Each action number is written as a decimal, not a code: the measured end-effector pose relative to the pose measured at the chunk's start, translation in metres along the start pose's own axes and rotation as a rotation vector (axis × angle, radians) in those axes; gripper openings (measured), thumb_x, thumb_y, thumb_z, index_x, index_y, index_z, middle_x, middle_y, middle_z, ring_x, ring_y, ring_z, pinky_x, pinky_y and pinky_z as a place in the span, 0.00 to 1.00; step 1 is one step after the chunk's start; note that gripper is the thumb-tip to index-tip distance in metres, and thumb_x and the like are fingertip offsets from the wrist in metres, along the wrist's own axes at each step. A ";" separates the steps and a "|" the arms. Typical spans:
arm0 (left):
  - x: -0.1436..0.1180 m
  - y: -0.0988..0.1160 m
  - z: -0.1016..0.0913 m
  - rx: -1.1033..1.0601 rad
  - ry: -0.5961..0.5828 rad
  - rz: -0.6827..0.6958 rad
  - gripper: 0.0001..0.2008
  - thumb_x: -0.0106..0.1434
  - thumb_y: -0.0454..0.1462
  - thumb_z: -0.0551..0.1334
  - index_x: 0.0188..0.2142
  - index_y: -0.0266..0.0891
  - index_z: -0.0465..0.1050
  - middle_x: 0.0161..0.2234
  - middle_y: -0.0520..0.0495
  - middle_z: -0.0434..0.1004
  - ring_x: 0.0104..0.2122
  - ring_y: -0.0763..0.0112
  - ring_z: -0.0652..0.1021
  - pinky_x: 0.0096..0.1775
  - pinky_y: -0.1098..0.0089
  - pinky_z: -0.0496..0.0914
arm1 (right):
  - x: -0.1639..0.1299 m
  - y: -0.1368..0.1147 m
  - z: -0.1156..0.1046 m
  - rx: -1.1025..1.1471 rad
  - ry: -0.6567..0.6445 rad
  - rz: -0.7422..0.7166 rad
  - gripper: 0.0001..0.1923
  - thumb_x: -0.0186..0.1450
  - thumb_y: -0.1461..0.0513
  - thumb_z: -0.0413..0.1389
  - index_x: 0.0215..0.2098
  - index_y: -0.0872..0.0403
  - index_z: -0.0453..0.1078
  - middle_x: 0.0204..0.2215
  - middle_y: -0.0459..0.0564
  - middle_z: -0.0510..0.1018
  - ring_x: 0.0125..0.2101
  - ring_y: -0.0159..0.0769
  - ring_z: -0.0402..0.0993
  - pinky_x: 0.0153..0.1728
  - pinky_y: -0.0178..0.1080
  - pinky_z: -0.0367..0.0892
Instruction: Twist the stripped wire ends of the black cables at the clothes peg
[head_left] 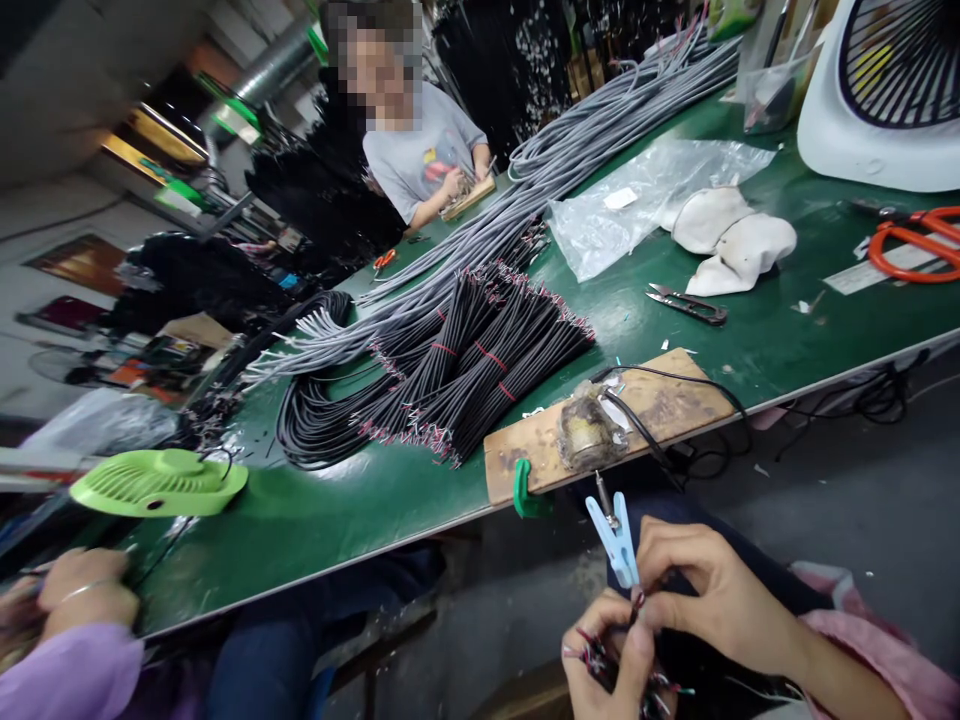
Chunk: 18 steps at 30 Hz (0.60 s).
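Below the table's front edge, my left hand (607, 645) is closed round a bunch of dark cables (600, 662) whose red, white and green wire ends stick out. Beside it my right hand (709, 590) pinches a dark red wire end (637, 603) between thumb and fingers. Just above both hands is a light blue plastic clip (615, 540), fixed to a thin metal rod that juts from a wooden board (517, 455). A green clamp (525, 490) grips the board at the table edge. On the board sits a grimy block (586, 430) with a black cord.
Bundles of black cables (480, 370) and long grey cables (480, 240) cover the green table (337, 530). Snips (686, 305), orange scissors (915, 245), a white cloth (731, 235) and fans stand or lie around. One person (420, 150) works opposite; another's purple sleeve (75, 670) is at left.
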<state>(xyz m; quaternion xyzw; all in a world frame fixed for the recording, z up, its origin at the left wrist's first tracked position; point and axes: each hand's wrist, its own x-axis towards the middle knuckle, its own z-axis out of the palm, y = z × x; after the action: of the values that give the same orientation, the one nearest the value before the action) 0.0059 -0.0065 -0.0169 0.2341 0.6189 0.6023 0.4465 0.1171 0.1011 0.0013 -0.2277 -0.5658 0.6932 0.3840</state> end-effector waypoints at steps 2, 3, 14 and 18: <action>0.002 0.000 0.001 -0.043 0.023 0.066 0.16 0.53 0.46 0.70 0.20 0.39 0.70 0.15 0.57 0.60 0.12 0.79 0.61 0.15 0.76 0.58 | -0.001 0.000 -0.004 0.034 -0.079 0.038 0.11 0.59 0.55 0.66 0.30 0.56 0.78 0.26 0.49 0.76 0.30 0.37 0.70 0.32 0.38 0.63; 0.003 0.000 0.002 -0.053 0.030 0.099 0.16 0.53 0.46 0.71 0.19 0.39 0.71 0.15 0.57 0.60 0.13 0.79 0.62 0.16 0.76 0.58 | -0.001 -0.001 -0.006 0.034 -0.104 0.053 0.11 0.59 0.55 0.66 0.30 0.56 0.79 0.27 0.50 0.76 0.30 0.37 0.70 0.32 0.38 0.63; -0.009 0.009 0.004 -0.213 0.024 -0.091 0.14 0.54 0.47 0.72 0.26 0.40 0.77 0.15 0.57 0.69 0.10 0.86 0.63 0.15 0.82 0.61 | 0.001 -0.003 -0.015 0.057 -0.276 -0.081 0.12 0.66 0.55 0.59 0.43 0.53 0.79 0.32 0.51 0.78 0.34 0.37 0.71 0.37 0.39 0.65; -0.008 0.009 0.003 -0.267 -0.101 -0.247 0.17 0.53 0.49 0.71 0.24 0.38 0.73 0.12 0.59 0.64 0.07 0.86 0.59 0.12 0.82 0.57 | 0.000 0.007 -0.006 0.203 -0.183 -0.070 0.09 0.62 0.56 0.64 0.31 0.53 0.81 0.24 0.49 0.75 0.30 0.35 0.69 0.34 0.38 0.64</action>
<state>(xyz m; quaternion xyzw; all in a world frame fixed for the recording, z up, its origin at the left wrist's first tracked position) 0.0099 -0.0103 -0.0056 0.1250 0.5343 0.6070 0.5749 0.1199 0.1048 -0.0069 -0.1037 -0.5329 0.7511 0.3756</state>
